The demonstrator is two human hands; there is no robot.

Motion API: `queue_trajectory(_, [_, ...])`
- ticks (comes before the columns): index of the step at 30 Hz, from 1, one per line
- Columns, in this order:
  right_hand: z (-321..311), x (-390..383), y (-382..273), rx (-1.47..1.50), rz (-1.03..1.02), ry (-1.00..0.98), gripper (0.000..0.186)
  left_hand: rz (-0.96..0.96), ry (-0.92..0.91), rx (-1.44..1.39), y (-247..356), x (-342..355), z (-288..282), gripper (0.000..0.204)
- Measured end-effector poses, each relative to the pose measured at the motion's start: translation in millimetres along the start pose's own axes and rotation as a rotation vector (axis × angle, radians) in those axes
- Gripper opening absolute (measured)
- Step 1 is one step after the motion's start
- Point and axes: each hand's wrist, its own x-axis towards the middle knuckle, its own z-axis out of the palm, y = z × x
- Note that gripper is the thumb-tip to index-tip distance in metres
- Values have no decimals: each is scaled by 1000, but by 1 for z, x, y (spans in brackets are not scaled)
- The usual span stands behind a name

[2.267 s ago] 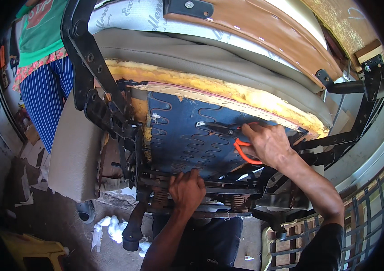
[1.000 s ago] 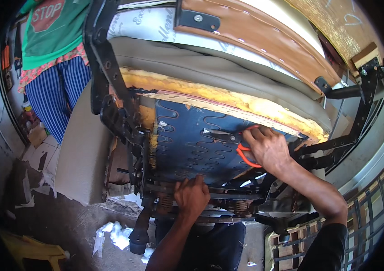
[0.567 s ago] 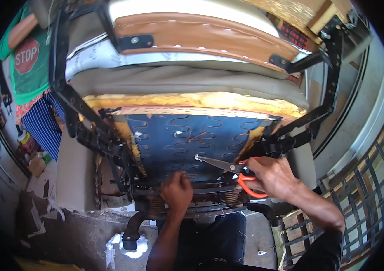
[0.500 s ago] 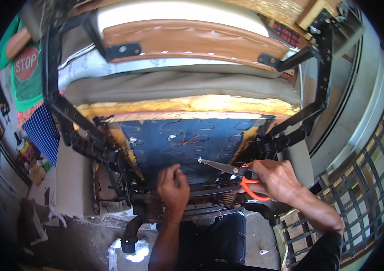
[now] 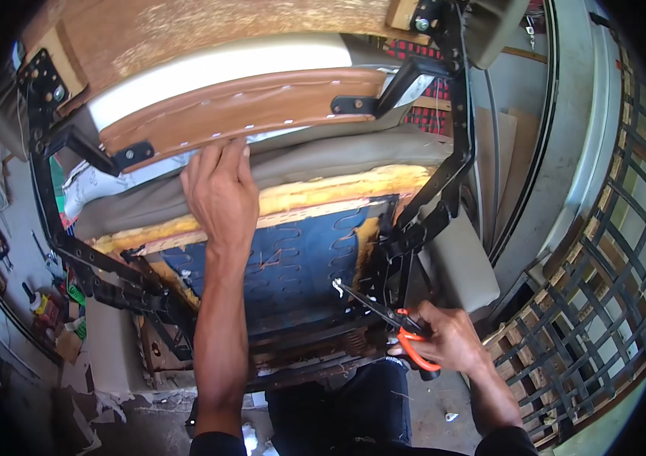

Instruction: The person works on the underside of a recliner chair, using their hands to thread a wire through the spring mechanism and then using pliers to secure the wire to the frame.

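L hand [image 5: 220,190] flat on seat cover [image 5: 323,156] | R grip [image 5: 444,342] closed on pliers [image 5: 384,315]

1 seat frame [image 5: 444,175], 1 pr pliers [image 5: 384,311], 2 hands: left [image 5: 220,190], right [image 5: 448,338].

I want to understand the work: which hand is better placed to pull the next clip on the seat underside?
Probably the right hand: it holds the pliers, tip near the blue panel. The left hand lies flat on the yellow foam, without a tool.
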Motion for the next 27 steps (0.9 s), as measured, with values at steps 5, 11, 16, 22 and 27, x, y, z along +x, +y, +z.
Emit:
queue_trajectory(5, [-9, -26, 30, 95, 105, 57, 45, 12, -118, 128, -3, -4, 9, 27])
queue_trajectory(11, [-15, -48, 42, 160, 253, 103, 43, -28, -343, 443, -15, -4, 22, 47])
queue_trajectory(16, [-12, -50, 43, 209, 262, 137, 42, 5, -407, 469, -16, 0, 22, 50])
queue_trajectory(22, [2, -46, 41, 278, 240, 85, 43, 69, -391, 366, -10, 0, 5, 43])
queue_trajectory(27, [13, -25, 26, 295, 113, 67, 42, 17, -191, 71, -20, -38, -1, 32])
